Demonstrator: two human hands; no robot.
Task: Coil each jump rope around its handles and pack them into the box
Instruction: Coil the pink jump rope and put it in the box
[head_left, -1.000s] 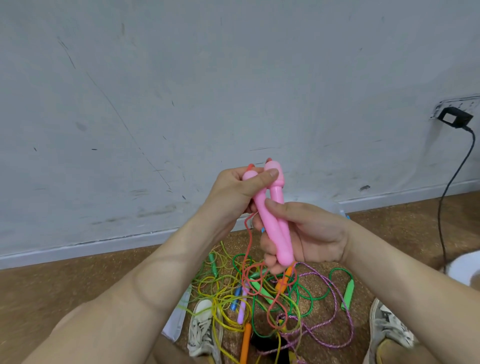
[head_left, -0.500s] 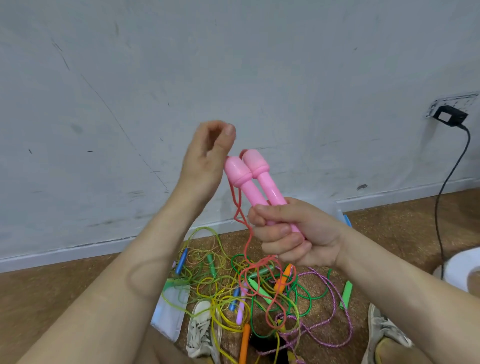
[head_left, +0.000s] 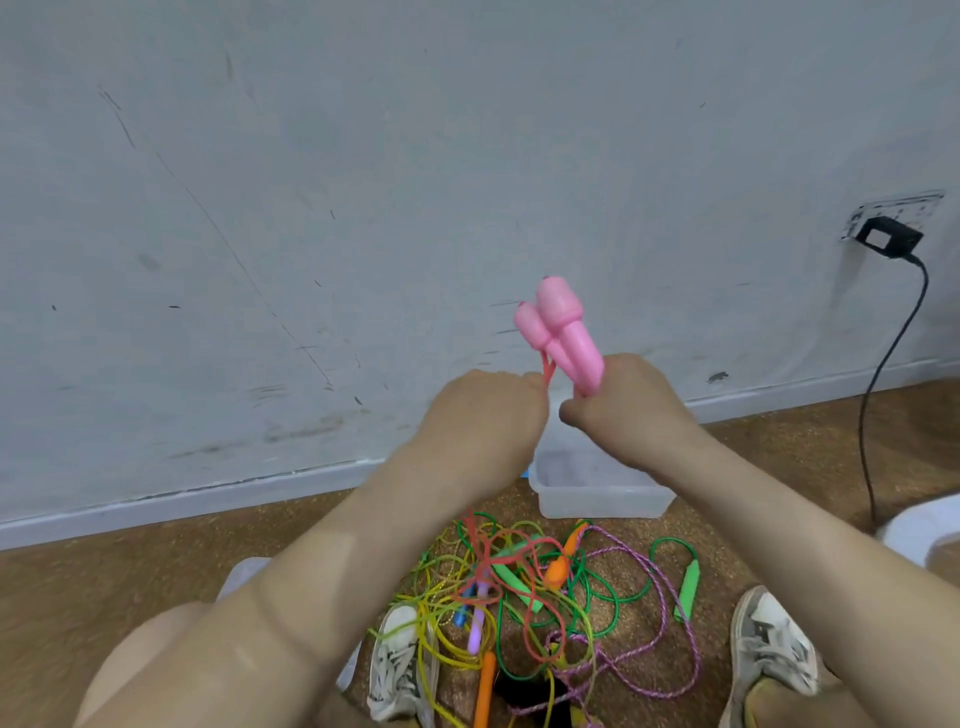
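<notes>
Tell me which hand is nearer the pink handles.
Right. The right hand grips the pink handles at their lower ends; the left hand sits just beside them, pinching the red cord below.

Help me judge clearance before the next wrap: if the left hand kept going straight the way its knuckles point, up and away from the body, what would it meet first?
Probably the red cord it pinches, then the pink handles held in the right hand. Beyond them only the wall, though depth is unclear.
</notes>
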